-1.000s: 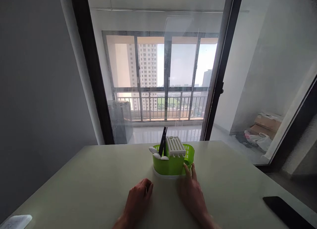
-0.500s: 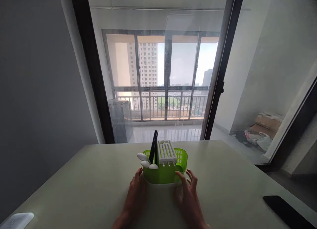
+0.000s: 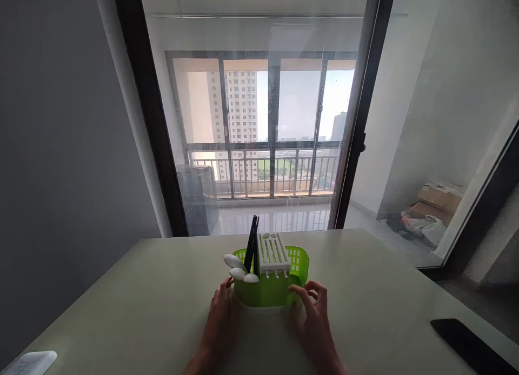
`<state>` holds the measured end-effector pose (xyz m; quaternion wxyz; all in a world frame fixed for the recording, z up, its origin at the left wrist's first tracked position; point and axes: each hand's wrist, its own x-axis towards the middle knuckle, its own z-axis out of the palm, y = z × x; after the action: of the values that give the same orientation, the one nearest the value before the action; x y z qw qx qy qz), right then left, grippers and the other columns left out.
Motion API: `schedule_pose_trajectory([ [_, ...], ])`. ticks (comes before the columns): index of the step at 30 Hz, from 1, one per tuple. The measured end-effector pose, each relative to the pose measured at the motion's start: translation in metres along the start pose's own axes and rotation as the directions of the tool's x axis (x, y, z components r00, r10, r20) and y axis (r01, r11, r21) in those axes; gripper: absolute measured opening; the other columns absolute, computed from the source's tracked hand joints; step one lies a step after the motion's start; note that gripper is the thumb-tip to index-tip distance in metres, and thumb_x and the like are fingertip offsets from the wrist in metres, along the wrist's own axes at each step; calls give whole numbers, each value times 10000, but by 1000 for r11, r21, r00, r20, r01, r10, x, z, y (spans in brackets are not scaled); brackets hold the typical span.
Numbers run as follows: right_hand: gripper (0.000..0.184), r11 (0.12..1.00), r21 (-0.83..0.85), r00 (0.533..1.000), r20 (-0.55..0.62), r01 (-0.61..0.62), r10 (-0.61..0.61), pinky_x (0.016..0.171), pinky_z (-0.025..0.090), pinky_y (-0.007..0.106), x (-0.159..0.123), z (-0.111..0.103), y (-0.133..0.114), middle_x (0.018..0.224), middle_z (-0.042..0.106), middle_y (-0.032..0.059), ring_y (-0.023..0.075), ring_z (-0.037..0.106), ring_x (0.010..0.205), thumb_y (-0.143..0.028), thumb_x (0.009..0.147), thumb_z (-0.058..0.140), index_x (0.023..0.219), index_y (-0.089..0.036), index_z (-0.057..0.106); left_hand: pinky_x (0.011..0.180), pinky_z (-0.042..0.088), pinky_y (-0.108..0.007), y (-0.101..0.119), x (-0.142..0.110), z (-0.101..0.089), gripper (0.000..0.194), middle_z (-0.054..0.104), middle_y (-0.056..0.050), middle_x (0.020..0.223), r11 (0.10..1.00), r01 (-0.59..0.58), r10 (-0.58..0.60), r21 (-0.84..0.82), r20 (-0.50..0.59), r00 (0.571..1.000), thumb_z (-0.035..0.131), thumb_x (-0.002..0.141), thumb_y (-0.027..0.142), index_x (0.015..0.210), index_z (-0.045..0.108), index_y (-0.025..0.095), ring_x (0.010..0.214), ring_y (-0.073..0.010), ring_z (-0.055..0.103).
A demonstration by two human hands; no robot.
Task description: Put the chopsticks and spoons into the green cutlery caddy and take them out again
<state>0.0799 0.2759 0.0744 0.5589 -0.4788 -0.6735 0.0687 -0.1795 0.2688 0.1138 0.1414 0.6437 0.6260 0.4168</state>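
Note:
A green plastic utensil holder (image 3: 263, 295) stands on the table in front of me, on a white base. White spoons (image 3: 237, 273) lean out of its left compartment, with black chopsticks (image 3: 252, 245) upright behind them. A white slotted rack (image 3: 274, 254) fills the middle, and the perforated right part shows no utensils. My left hand (image 3: 220, 310) grips the holder's lower left side, its fingertips partly hidden behind the wall. At the right front corner, my right hand (image 3: 314, 310) has thumb and fingers closed on the holder's edge.
The pale table (image 3: 133, 299) reaches to a glass sliding door. A black flat object (image 3: 466, 340) lies at the right edge, and a white object (image 3: 36, 361) at the lower left. Beyond the glass are a grey cabinet-like box (image 3: 197, 196) and cardboard with bags (image 3: 438, 207).
The holder and both hands sit slightly lower in the picture, a little nearer to me. My right hand's fingers have curled in more at the holder's corner.

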Motion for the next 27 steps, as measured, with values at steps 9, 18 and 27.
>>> schedule_pose_trajectory([
  [9,134,996,89,1000,2,22,-22,660,554,271,4,-8,-24,884,558,33,167,593,725,-237,947,487,1050,-228,571,972,542,-451,-13,21,-4,395,661,-140,1234,991,32,-52,-131,-155,987,435,879,374,1213,556,204,1171,-303,639],
  [18,260,985,147,915,379,89,-139,459,194,208,-4,2,-40,542,284,-103,76,233,479,-210,943,466,686,-220,430,1027,499,-466,17,121,-66,552,752,-150,1080,962,16,-1,-273,56,998,398,904,645,1051,613,158,1084,-289,694],
  [27,244,995,86,893,443,50,-83,467,176,235,-3,2,-38,516,378,-74,91,240,506,-188,903,489,668,-215,429,1051,488,-431,94,169,-65,719,714,-180,1234,930,70,135,-360,514,847,540,863,744,1245,582,137,1183,-295,663],
])
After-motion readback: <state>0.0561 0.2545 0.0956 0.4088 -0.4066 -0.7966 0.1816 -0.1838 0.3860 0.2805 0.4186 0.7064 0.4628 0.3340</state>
